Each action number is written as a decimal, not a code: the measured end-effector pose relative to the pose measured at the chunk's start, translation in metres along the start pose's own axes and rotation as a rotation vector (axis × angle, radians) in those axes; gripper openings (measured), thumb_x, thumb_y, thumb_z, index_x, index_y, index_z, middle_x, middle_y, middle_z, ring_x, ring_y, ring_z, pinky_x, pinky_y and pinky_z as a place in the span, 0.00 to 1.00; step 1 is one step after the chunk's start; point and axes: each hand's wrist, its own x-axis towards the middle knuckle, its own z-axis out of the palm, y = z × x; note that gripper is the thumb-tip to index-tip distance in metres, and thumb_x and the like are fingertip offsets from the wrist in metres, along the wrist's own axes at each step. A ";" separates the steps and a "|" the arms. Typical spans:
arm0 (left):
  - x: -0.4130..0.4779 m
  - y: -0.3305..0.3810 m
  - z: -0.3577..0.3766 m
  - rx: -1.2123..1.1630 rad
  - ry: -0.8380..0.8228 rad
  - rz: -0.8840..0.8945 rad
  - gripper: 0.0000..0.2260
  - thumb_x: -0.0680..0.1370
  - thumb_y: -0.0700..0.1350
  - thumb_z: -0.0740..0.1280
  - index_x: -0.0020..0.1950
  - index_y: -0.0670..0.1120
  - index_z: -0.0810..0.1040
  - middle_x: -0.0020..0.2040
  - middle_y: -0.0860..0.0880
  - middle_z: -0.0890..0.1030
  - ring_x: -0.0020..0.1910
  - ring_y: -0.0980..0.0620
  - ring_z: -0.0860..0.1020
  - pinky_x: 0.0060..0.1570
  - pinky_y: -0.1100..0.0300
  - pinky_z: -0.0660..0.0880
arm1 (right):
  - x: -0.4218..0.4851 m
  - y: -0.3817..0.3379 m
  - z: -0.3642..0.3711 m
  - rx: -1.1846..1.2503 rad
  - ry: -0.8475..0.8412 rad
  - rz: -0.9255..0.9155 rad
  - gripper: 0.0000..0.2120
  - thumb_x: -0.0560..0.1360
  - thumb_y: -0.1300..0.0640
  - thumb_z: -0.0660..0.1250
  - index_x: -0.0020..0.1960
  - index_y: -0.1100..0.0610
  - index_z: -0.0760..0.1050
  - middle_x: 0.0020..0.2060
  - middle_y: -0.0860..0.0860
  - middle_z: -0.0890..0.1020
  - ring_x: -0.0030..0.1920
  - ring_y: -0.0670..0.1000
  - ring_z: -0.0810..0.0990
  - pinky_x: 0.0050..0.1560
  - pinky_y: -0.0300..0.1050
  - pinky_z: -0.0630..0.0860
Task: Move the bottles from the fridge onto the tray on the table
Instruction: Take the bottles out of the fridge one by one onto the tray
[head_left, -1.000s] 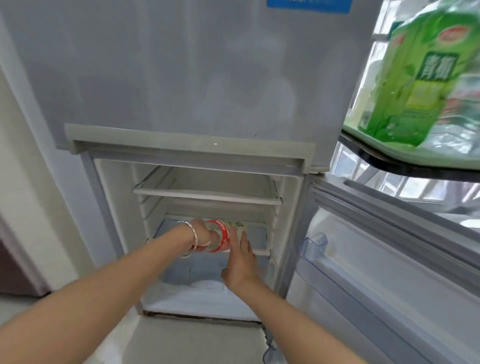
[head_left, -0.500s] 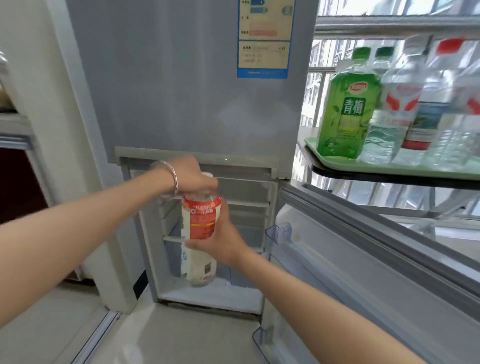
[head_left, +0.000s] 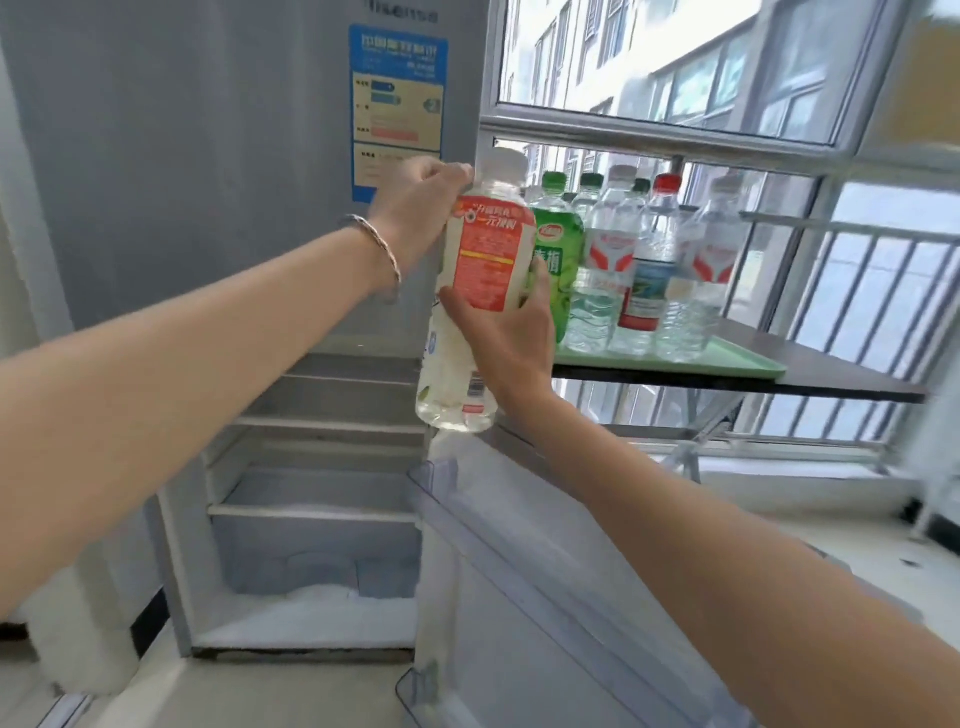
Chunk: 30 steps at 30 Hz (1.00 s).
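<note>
I hold a pale bottle with a red-orange label and white cap (head_left: 483, 270) upright in the air, in front of the fridge's edge. My left hand (head_left: 421, 213) grips its upper part near the neck. My right hand (head_left: 506, 332) wraps its middle from the right. Behind it to the right, a light green tray (head_left: 727, 364) lies on a dark table (head_left: 857, 379) and carries a green bottle (head_left: 558, 244) and several clear water bottles (head_left: 649, 260). The fridge's lower compartment (head_left: 317, 499) is open, and its shelves show no bottles.
The open fridge door (head_left: 545, 597) with clear bins juts out below my right arm. The grey upper door (head_left: 234, 156) bears a blue sticker. A window with metal railing (head_left: 857, 291) stands behind the table.
Both hands lifted the bottle out of the lower compartment, up and to the right toward the table. My view rose and turned right, so the tray now sits just behind the bottle.
</note>
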 end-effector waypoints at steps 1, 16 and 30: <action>0.000 -0.001 0.011 -0.033 -0.005 -0.036 0.13 0.74 0.58 0.60 0.45 0.50 0.76 0.37 0.52 0.78 0.35 0.54 0.77 0.39 0.58 0.74 | 0.011 -0.002 -0.011 -0.037 0.037 -0.012 0.46 0.60 0.37 0.74 0.72 0.51 0.61 0.49 0.46 0.82 0.48 0.48 0.83 0.51 0.51 0.81; 0.016 -0.043 0.106 -0.295 -0.245 -0.139 0.25 0.81 0.57 0.50 0.67 0.41 0.70 0.49 0.46 0.79 0.43 0.49 0.78 0.45 0.56 0.76 | 0.107 0.041 -0.043 -0.334 0.176 -0.234 0.37 0.67 0.33 0.69 0.67 0.54 0.66 0.48 0.48 0.82 0.42 0.49 0.83 0.42 0.47 0.82; 0.004 -0.075 0.121 -0.137 -0.292 -0.099 0.23 0.80 0.57 0.52 0.73 0.50 0.63 0.68 0.49 0.74 0.67 0.48 0.72 0.69 0.49 0.67 | 0.108 0.074 -0.037 -0.396 0.128 -0.200 0.38 0.72 0.41 0.70 0.72 0.59 0.58 0.59 0.56 0.77 0.58 0.57 0.78 0.55 0.45 0.75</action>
